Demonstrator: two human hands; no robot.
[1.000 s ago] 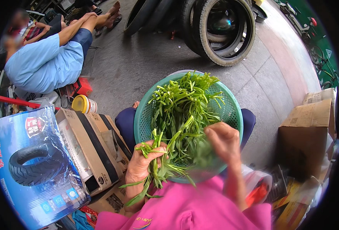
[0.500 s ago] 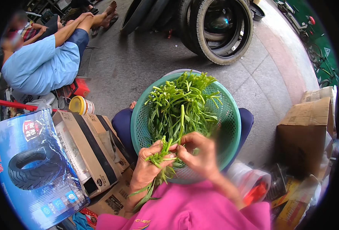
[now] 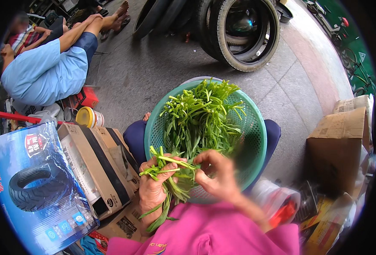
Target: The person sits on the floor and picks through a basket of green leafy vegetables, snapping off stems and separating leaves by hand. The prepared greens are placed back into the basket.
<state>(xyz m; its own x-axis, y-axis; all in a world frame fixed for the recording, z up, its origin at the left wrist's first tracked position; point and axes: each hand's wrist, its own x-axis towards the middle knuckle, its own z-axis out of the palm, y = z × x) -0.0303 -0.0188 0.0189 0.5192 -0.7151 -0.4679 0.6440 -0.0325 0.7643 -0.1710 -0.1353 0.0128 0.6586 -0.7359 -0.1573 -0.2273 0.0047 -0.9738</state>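
Note:
A bunch of leafy green stems (image 3: 171, 187), which look like water spinach, is wrapped in the fingers of my left hand (image 3: 152, 189). Its cut ends stick out above the fist, and leaves trail down over the wrist. One stem (image 3: 177, 161) lies crosswise toward my right hand (image 3: 217, 176), whose thumb and forefinger are closed around its far end. Slight blur covers the right wrist. Both hands are over the near rim of a green perforated plastic basket (image 3: 262, 144) on my lap. A large heap of the same greens (image 3: 205, 110) fills its middle and left.
Boxes (image 3: 98, 165) and a blue tyre carton (image 3: 39, 187) crowd my left. Cardboard boxes (image 3: 336, 144) and plastic bags (image 3: 277, 199) are on my right. Tyres (image 3: 247, 38) stand ahead on the paved floor. A person in light blue (image 3: 43, 72) sits at the far left.
My left hand has shifted left and slightly down with its bunch. The stem that stood upright between my hands now lies crosswise, its end at my right fingers.

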